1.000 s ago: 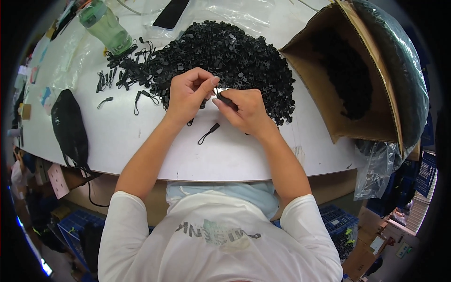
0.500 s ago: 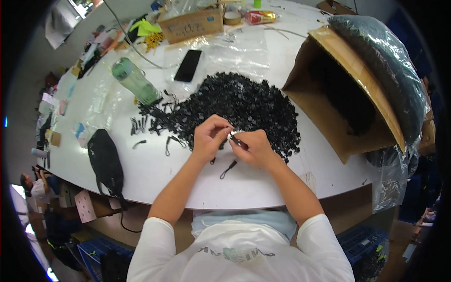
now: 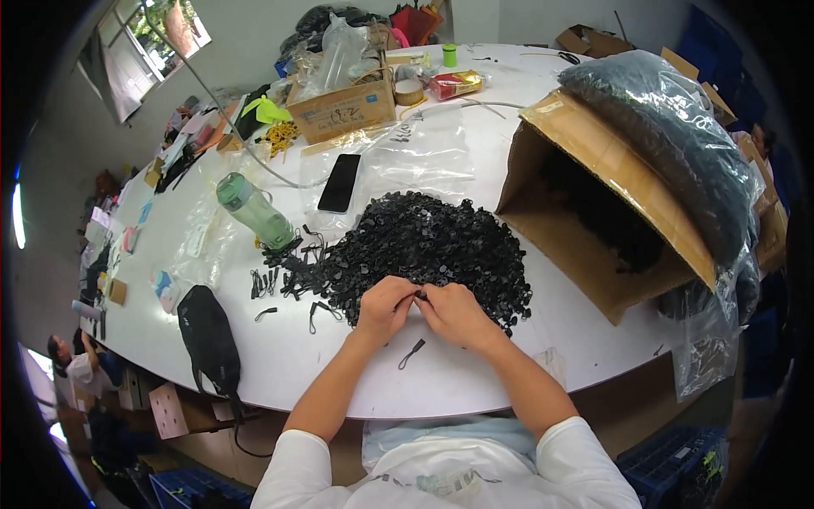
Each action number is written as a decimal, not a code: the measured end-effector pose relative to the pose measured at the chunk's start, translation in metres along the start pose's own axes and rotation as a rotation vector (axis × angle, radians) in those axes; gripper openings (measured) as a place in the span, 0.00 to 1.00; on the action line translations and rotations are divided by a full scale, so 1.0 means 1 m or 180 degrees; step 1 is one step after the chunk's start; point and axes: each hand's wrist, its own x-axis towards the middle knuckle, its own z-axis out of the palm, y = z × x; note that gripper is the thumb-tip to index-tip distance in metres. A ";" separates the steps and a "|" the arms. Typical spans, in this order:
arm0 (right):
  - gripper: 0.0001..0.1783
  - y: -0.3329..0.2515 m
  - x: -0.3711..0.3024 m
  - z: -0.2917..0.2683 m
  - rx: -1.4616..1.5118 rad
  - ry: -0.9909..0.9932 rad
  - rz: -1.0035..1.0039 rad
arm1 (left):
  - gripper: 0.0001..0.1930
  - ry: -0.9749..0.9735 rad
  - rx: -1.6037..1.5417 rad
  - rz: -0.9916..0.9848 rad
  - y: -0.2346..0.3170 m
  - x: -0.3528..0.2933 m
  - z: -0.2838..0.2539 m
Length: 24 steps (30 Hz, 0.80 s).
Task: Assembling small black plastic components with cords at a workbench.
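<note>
- While the white table (image 3: 280,366) bears everything here, the open brown carton (image 3: 551,229) lies tipped on its right side, dark contents inside.
- The heap of small black pieces (image 3: 432,237) spreads across the middle, just beyond the hands.
- The left hand (image 3: 386,310) and right hand (image 3: 458,314) meet at the heap's near edge, fingers curled and tips pinched together.
- One black cord pull (image 3: 413,352) with a loop lies apart on the table, nearer the person.
- The small dark piece (image 3: 420,294) sits between both hands' fingertips, mostly hidden; its exact form I cannot tell.
- The step in hand looks like two-handed fingertip work on that piece; the next move seems to call for a steady pinch and fine alignment.
</note>
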 end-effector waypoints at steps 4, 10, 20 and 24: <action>0.14 0.001 0.001 0.001 -0.0165 -0.0178 0.0030 | 0.14 0.0010 -0.0086 -0.0096 0.002 0.000 0.002; 0.17 -0.003 -0.001 0.001 -0.0111 -0.0295 0.0255 | 0.15 -0.0093 -0.0188 -0.0433 0.007 0.003 0.001; 0.14 -0.013 -0.005 -0.003 -0.0161 -0.0138 0.0073 | 0.11 -0.0517 -0.0778 -0.1022 0.003 0.001 -0.012; 0.13 -0.008 -0.004 -0.004 -0.0208 -0.0079 0.0096 | 0.13 -0.0383 -0.0986 -0.0851 0.008 0.005 -0.010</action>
